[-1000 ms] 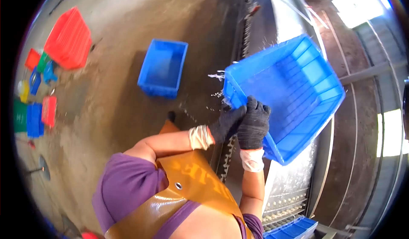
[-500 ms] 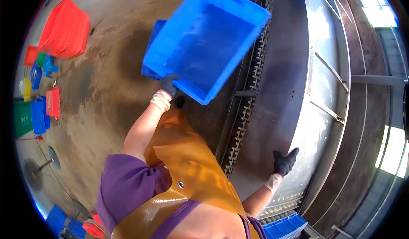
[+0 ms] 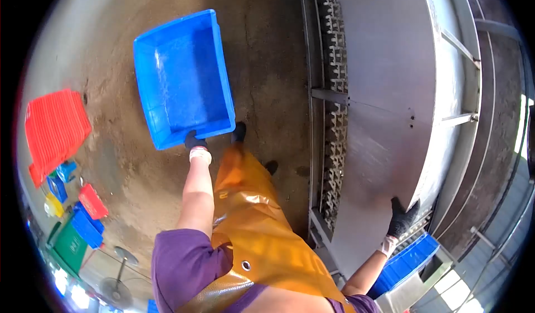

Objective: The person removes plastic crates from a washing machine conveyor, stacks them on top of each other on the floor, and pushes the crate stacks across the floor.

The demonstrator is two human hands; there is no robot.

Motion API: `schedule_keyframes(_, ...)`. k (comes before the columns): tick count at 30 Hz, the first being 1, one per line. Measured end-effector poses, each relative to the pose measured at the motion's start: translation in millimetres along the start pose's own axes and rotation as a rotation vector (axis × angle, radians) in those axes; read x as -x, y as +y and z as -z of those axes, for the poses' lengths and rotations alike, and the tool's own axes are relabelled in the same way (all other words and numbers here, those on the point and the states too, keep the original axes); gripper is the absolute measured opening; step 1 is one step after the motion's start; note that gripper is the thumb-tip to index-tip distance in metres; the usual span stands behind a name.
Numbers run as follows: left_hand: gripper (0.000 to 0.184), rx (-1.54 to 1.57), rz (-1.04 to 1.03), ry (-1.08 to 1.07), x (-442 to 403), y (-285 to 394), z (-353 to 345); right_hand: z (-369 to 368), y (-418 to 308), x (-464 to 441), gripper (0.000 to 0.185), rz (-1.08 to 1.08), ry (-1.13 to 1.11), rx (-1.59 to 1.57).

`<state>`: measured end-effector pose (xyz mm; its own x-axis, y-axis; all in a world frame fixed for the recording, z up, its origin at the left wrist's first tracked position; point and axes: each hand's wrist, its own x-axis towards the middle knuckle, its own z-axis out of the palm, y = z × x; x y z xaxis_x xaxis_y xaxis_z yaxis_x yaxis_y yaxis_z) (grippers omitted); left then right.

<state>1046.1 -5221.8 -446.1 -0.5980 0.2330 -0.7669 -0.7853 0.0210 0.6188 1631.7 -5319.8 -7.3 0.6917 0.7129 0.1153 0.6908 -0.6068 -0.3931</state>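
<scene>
My left hand (image 3: 195,141), in a dark glove, grips the near rim of a blue plastic crate (image 3: 186,81). The inside of the crate faces up at me, with wet-looking streaks on its bottom and no goods in it. My right hand (image 3: 402,218), also gloved, has its thumb and fingers spread. It is over the edge of a broad metal machine panel (image 3: 384,90); whether it touches the metal I cannot tell. Just below that hand sits another blue crate (image 3: 404,265) at the machine's end.
A toothed conveyor chain (image 3: 337,140) runs along the machine's near side. On the floor at left stand stacked red crates (image 3: 58,126), a red basket (image 3: 93,201), blue crates (image 3: 85,225), a green bin (image 3: 68,245) and a fan (image 3: 116,290). My boots and orange apron (image 3: 262,240) are below me.
The held crate has swung left, away from the machine. A second blue crate that showed behind it is no longer in view. My right hand stays spread by the panel edge, nearer the end crate.
</scene>
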Motion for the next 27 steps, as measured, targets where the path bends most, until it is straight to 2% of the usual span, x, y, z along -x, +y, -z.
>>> schedule_keyframes(2, 0.036, 0.006, -0.004, -0.032, 6, 3, 1, -1, 4, 1, 0.073, -0.003, 0.008, -0.115)
schedule_keyframes(6, 0.029, 0.013, 0.007, 0.05, 1, 8, -17, -4, -26, 4, 0.072, -0.073, 0.022, -0.086)
schedule_keyframes(8, 0.025, -0.008, 0.0, 0.062, -19, 3, -6, 0, -12, 1, 0.075, 0.002, 0.02, 0.089)
schedule_keyframes(11, 0.02, -0.332, -0.009, -0.055, -62, -1, 12, -4, -33, 2, 0.076, -0.011, 0.039, 0.185)
schedule_keyframes(12, 0.021, -0.31, 0.024, 0.017, -58, 5, 4, -3, -42, 3, 0.076, -0.025, 0.056, 0.264)
schedule_keyframes(13, 0.021, -0.303, 0.039, 0.057, -55, 4, 5, -1, -47, 2, 0.075, 0.111, 0.074, 0.435)
schedule_keyframes(14, 0.022, -0.295, 0.054, 0.097, -52, 4, 5, 1, -49, 0, 0.075, 0.109, 0.067, 0.434)
schedule_keyframes(16, 0.025, -0.172, 0.17, -0.032, -46, 6, -3, -3, -57, 1, 0.073, 0.138, 0.105, 0.536)
schedule_keyframes(17, 0.027, -0.103, 0.192, -0.069, -34, 6, -4, -4, -69, 3, 0.071, 0.145, 0.121, 0.48)
schedule_keyframes(20, 0.029, -0.115, 0.178, -0.02, -4, -3, -10, -3, -41, 1, 0.068, 0.067, 0.128, 0.417)
schedule_keyframes(21, 0.029, -0.1, 0.196, -0.029, -6, -9, -7, -5, -40, -1, 0.068, 0.2, 0.136, 0.305)
schedule_keyframes(24, 0.028, -0.142, 0.184, -0.018, -18, -20, -8, -8, -47, 2, 0.07, 0.127, 0.151, 0.196)
schedule_keyframes(26, 0.026, -0.139, 0.162, -0.025, -7, -14, -37, -6, -37, 1, 0.071, 0.168, 0.175, 0.261)
schedule_keyframes(27, 0.026, -0.131, 0.151, -0.089, -16, -15, -41, -7, -38, -2, 0.071, 0.275, 0.202, 0.379)
